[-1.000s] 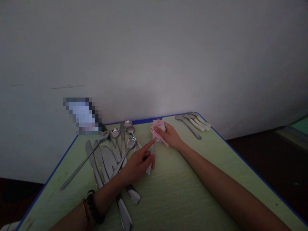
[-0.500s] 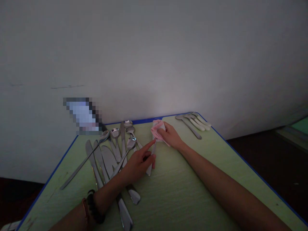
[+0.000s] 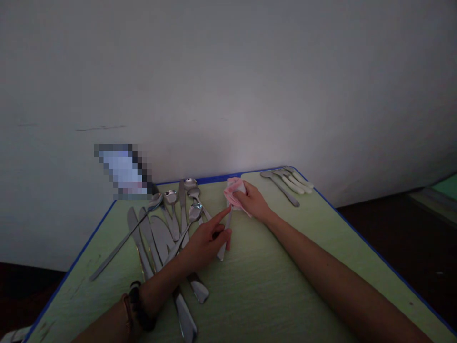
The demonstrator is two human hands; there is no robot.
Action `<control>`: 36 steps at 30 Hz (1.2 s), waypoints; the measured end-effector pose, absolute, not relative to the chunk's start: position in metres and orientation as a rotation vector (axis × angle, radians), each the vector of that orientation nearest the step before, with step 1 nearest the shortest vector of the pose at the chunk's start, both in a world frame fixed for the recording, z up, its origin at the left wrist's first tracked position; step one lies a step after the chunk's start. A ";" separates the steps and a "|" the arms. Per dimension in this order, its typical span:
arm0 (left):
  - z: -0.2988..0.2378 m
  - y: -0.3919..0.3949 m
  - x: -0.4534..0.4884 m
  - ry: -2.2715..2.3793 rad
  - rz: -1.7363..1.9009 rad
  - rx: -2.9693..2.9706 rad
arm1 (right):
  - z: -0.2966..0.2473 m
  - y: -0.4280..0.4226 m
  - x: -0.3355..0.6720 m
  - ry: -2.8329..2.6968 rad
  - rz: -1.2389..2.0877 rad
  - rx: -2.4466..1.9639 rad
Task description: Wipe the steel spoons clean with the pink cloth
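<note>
Far left of our fingers is a pixelated, lit screen (image 3: 123, 171). Nearer to them a long spoon (image 3: 118, 247) lies slantwise on the green surface (image 3: 257, 276), then a loose spread of knives (image 3: 138, 242) and other spoons (image 3: 195, 211). Our left hand (image 3: 200, 245) pinches the handle of a metal utensil (image 3: 221, 252), forefinger stretched along it. Just beyond that fingertip, the utensil's far end is hidden in a folded pink cloth (image 3: 233, 190), which our right hand (image 3: 254, 202) grips, thumb on top. Right of those fingers, well apart, lie a plain spoon (image 3: 282, 187) and white-handled cutlery (image 3: 293, 186).
</note>
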State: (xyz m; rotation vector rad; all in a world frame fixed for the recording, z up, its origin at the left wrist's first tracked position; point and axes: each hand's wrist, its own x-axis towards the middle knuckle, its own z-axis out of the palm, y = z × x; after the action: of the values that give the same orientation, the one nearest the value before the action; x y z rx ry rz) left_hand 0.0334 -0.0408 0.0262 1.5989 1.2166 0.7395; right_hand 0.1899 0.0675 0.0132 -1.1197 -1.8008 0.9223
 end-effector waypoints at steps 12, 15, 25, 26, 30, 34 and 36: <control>0.026 -0.041 0.033 1.226 0.729 1.593 | 0.013 0.068 0.190 -1.804 0.919 -1.135; 0.025 -0.040 0.033 1.216 0.734 1.604 | 0.013 0.068 0.190 -1.808 0.903 -1.156; 0.026 -0.041 0.033 1.224 0.736 1.606 | 0.013 0.067 0.190 -1.810 0.910 -1.130; 0.026 -0.041 0.033 1.224 0.736 1.604 | 0.012 0.067 0.190 -1.810 0.910 -1.126; 0.025 -0.041 0.032 1.216 0.734 1.600 | 0.013 0.067 0.190 -1.810 0.910 -1.119; 0.024 -0.041 0.032 1.209 0.740 1.613 | 0.013 0.066 0.190 -1.809 0.915 -1.118; 0.025 -0.041 0.032 1.217 0.739 1.621 | 0.012 0.067 0.190 -1.809 0.912 -1.116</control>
State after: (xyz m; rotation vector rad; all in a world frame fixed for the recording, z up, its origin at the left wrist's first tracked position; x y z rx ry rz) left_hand 0.0323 -0.0413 0.0246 1.6212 1.2171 0.7391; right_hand 0.1901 0.0666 0.0123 -1.1160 -1.8087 0.9124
